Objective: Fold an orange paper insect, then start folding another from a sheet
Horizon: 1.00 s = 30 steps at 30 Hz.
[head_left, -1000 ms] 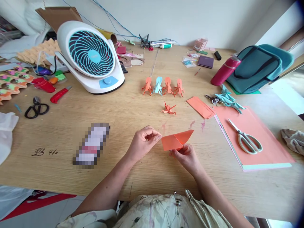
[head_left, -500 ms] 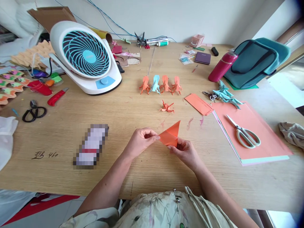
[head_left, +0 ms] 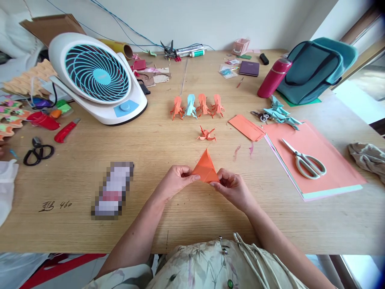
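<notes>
An orange folded paper (head_left: 206, 169) is held between both hands above the table, its tip pointing away from me. My left hand (head_left: 177, 181) pinches its left corner, thumb on top. Thumb and fingers of my right hand (head_left: 233, 188) grip its lower right corner. Just beyond the paper lies an orange origami figure (head_left: 206, 133) with thin legs. Behind that stands a row of origami figures: a blue one (head_left: 190, 106) among orange ones (head_left: 203, 105).
A phone (head_left: 112, 190) with a blurred screen lies left of my hands. White-handled scissors (head_left: 309, 163) rest on coloured sheets (head_left: 333, 160) at right, near orange paper strips (head_left: 246, 127) and blue folded pieces (head_left: 281, 112). Farther off are a fan (head_left: 99, 78), a bottle (head_left: 274, 78) and a bag (head_left: 313, 72).
The orange paper has turned so its tip now points straight away rather than to the right. My hands have come closer together, and the camera view has shifted slightly.
</notes>
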Each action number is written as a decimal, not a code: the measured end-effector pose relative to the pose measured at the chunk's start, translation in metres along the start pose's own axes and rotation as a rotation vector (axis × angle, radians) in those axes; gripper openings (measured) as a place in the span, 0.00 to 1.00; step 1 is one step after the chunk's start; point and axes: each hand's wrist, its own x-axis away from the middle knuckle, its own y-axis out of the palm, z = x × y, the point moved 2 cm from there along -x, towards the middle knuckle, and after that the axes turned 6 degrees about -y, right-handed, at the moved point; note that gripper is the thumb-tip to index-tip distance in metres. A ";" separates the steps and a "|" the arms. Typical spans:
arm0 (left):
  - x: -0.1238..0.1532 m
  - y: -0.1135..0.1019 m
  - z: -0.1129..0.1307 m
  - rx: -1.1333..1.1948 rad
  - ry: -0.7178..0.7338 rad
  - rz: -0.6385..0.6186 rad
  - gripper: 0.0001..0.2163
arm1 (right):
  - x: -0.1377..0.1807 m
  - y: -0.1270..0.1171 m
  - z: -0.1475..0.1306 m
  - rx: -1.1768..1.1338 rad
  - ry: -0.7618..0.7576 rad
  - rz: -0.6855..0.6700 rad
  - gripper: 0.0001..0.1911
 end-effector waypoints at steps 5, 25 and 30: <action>0.001 0.001 0.001 0.101 0.029 0.075 0.16 | -0.003 -0.002 -0.002 -0.092 0.039 0.049 0.18; -0.005 0.008 -0.004 0.332 -0.016 0.129 0.19 | -0.005 -0.001 -0.016 -0.217 0.002 0.332 0.15; -0.005 0.013 -0.004 0.339 0.005 0.167 0.18 | -0.005 -0.001 -0.016 -0.238 0.044 0.347 0.16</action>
